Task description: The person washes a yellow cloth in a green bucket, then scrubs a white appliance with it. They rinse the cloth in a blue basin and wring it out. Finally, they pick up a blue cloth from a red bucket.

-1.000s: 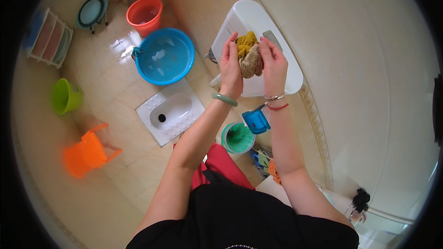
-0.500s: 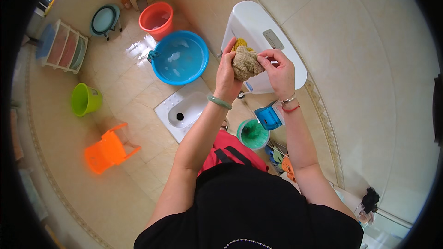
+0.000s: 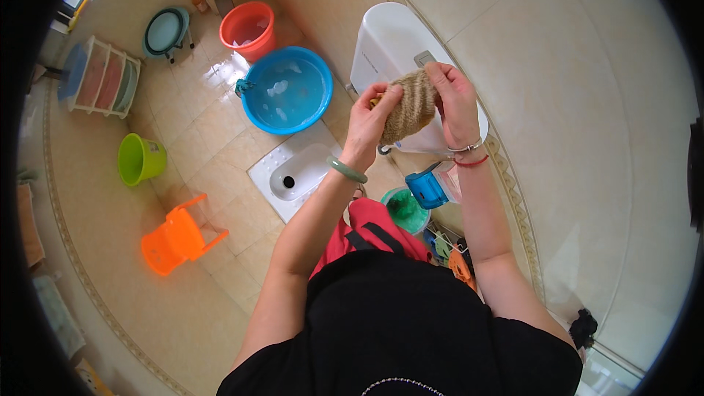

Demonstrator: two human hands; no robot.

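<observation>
A tan, ribbed knitted piece (image 3: 409, 108) is stretched between my two hands over the white toilet cistern (image 3: 385, 38). What kind of knitted article it is, I cannot make out. My left hand (image 3: 366, 127) pinches its left edge between thumb and fingers, and a bit of yellow shows beside those fingers. At the upper right corner, the thumb and fingers of my right hand (image 3: 456, 105) are closed on it. The push plate (image 3: 423, 59) on the cistern lies just beyond the cloth and is partly covered.
A blue basin (image 3: 288, 92) of water stands on the tiled floor, with a red bucket (image 3: 248, 31) behind it. The squat toilet (image 3: 299, 169) is nearer. Leftward are a green bucket (image 3: 143, 159), an orange chair (image 3: 174, 242) and a drawer rack (image 3: 104, 77). A lined bin (image 3: 407, 210) sits below my right forearm.
The knitted piece was bunched up in my left hand and is now spread out flatter. My right hand has moved up and right, pulling its corner.
</observation>
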